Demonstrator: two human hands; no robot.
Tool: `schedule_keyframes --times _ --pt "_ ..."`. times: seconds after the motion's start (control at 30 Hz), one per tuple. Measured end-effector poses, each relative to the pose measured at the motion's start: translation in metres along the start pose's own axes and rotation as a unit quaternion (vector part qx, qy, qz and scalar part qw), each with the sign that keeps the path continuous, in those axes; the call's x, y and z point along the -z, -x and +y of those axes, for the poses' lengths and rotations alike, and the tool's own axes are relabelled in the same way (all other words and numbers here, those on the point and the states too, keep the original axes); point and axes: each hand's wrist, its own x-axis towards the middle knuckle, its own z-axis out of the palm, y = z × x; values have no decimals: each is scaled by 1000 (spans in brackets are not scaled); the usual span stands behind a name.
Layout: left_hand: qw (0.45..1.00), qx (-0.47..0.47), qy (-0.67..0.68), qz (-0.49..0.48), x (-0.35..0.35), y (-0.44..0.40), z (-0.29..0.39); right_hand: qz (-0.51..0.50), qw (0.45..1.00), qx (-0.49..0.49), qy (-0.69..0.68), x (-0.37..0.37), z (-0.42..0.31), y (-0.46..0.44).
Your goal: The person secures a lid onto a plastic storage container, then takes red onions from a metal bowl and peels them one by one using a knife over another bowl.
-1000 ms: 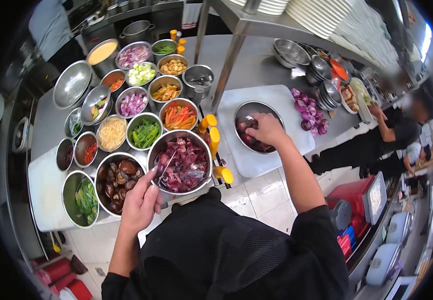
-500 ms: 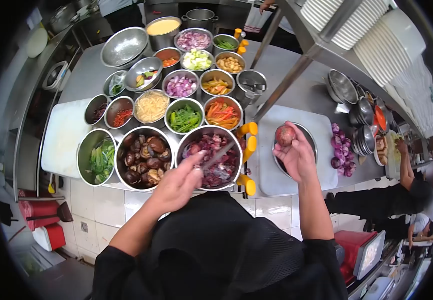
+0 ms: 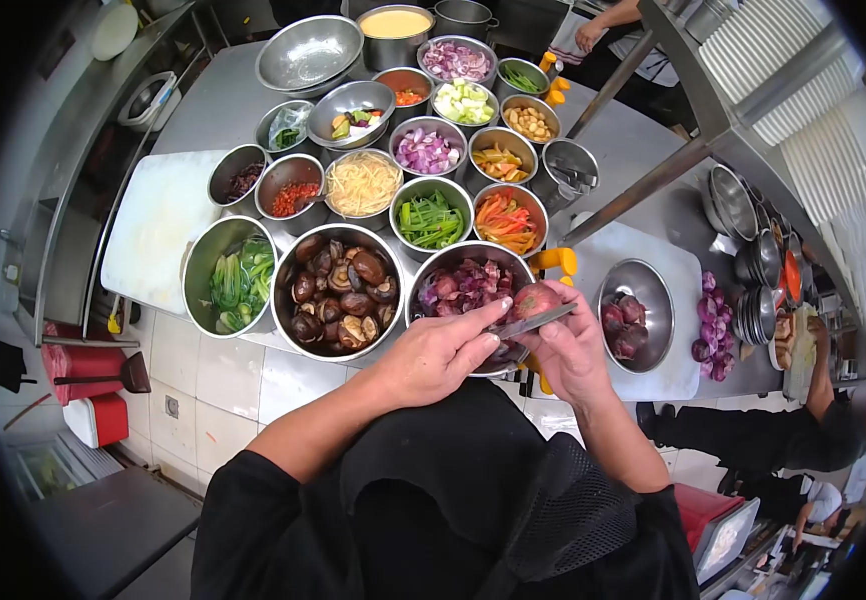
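A knife [image 3: 536,319] is gripped between thumb and fingers of the left hand [image 3: 440,352], its blade held across a red onion [image 3: 535,298], which is pinched by the right hand [image 3: 575,352] above the metal pot [image 3: 413,292] at the edge of the table [image 3: 225,85].

the onion [image 3: 535,298] is reddish purple, the knife [image 3: 541,319] silver-grey, the mushrooms [image 3: 341,288] dark brown, the sleeves [image 3: 248,500] black.

Knife [image 3: 541,319] smooth metal; bowl [image 3: 659,315] glossy metal; sleeve [image 3: 253,515] matt cloth.
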Motion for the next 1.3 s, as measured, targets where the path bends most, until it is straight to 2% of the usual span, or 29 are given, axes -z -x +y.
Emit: schedule_keyframes --times 0.2,0.3,0.53,0.63,0.73,0.77,0.83,0.87,0.9,0.93,1.0,1.13,1.23,1.3 --pt "1000 9 -5 12 -1 2 -4 10 994 67 83 -3 23 -3" --pt "998 -42 -28 45 -5 0 -13 13 988 99 121 -6 24 -4" --pt "998 13 -6 64 -11 -8 -7 33 971 163 170 -17 27 -8" --pt "997 37 10 72 -17 -12 -8 44 949 196 243 -5 35 -10" --pt "993 82 51 64 -17 -24 -18 -11 871 301 389 -3 40 -8" --pt "992 95 66 47 -16 -25 -20 -18 869 298 394 1 38 -9" --pt "983 138 119 29 -12 -25 -24 -25 965 157 206 -3 26 -6" --pt "972 171 158 28 -9 -24 -26 -29 990 83 107 -3 21 -5" --pt "959 203 196 24 -7 -23 -27 -52 996 55 48 1 19 -2" --pt "958 197 206 29 -6 -22 -27 -67 998 17 -10 3 15 -1" --pt "951 239 197 11 -2 -22 -22 -96 986 -61 -125 5 7 1" --pt "952 255 169 7 3 -18 -19 -121 970 -71 -201 5 4 2" --pt "950 265 164 9 4 -13 -20 -66 979 -66 -181 11 8 3" --pt "981 181 64 33 -4 -9 -17 -40 987 -56 -146 16 13 3"
